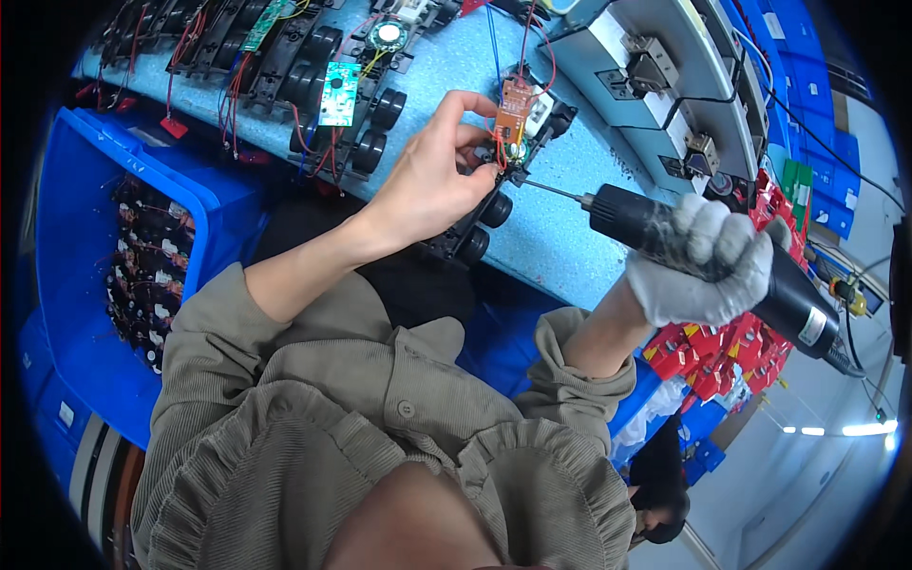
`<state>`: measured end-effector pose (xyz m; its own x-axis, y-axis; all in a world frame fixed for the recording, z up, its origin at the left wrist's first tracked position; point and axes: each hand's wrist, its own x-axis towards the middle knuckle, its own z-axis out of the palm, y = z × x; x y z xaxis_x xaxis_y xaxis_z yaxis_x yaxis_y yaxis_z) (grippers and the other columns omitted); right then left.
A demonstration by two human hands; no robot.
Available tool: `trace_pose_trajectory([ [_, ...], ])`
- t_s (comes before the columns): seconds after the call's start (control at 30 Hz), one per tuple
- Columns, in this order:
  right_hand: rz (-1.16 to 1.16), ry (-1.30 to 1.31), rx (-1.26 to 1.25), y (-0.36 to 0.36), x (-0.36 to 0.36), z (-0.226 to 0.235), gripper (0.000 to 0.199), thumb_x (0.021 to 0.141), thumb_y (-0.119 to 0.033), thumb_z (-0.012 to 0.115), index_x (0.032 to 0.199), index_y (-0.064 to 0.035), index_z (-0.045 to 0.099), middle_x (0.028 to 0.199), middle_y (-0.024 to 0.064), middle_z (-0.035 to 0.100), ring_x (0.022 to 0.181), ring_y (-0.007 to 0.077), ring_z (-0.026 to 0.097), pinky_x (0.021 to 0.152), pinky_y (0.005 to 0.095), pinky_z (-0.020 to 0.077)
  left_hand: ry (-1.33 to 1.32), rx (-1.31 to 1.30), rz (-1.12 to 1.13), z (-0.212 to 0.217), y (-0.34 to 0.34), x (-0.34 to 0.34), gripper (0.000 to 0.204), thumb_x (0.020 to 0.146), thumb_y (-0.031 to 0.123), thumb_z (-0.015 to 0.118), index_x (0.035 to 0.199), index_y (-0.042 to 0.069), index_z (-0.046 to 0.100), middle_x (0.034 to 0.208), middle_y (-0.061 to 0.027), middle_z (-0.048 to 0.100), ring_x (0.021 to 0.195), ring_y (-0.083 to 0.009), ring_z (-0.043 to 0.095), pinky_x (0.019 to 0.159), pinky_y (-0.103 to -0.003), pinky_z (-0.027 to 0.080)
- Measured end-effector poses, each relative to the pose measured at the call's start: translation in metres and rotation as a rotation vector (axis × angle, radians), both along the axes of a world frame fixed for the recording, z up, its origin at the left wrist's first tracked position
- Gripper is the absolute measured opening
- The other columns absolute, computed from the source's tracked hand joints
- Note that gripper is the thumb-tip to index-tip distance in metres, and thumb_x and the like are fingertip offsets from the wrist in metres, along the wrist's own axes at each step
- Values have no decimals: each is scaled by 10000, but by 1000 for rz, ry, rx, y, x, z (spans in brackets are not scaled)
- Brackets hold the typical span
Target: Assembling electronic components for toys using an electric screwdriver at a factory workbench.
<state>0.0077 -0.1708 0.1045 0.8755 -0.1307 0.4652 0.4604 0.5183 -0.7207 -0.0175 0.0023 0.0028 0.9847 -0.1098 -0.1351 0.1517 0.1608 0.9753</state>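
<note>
My left hand (423, 176), bare, curls its thumb and fingers around the near end of a black toy car chassis (464, 226), beside an orange circuit board (514, 109) with red and blue wires. In a whitish glove, my right hand (708, 261) is wrapped round a black electric screwdriver (622, 217). The thin bit of that screwdriver points left and reaches the chassis next to my left thumb. Whether its tip sits in a screw is too small to tell. My left fingertips are partly hidden behind the board and wires.
More wheeled chassis (375, 133) with green boards and loose wires line the blue work surface (556, 242). A blue bin (204, 204) of small assemblies stands at left. Grey metal fixtures (655, 81) rise at right, with red parts (708, 366) below. Another person (660, 484) sits lower right.
</note>
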Motion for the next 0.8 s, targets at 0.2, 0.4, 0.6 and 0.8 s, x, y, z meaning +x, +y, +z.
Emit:
trace_pose_trajectory([
  [0.2,71,29,-170,15,15,-11,141,860,-208,463,798,-84,490,532,-36,317,432,99,330,441,254,292,-39,27,17,-3,-1,0,393,746,-18,548,1092,9,363,878,-119,620,666,-123,532,637,-268,441],
  [0.4,-157,20,-381,56,11,1,137,867,-135,445,765,-49,476,540,-13,317,433,102,348,433,270,341,-57,39,35,-3,-1,0,398,730,-25,535,1087,2,364,831,-137,621,628,-146,536,611,-292,447],
  [0.6,-292,-171,-648,64,10,-5,79,851,-25,394,907,12,436,551,12,346,424,117,378,420,281,390,-50,-9,71,-1,-6,-2,398,738,-41,526,1094,7,354,850,-130,623,657,-147,544,625,-293,443],
  [0.8,-270,-178,-536,54,-5,-12,206,829,-13,391,1029,34,391,548,21,357,402,128,380,414,263,397,37,-23,127,6,-20,-14,407,742,-50,531,1099,15,347,889,-129,613,696,-151,553,649,-283,446],
])
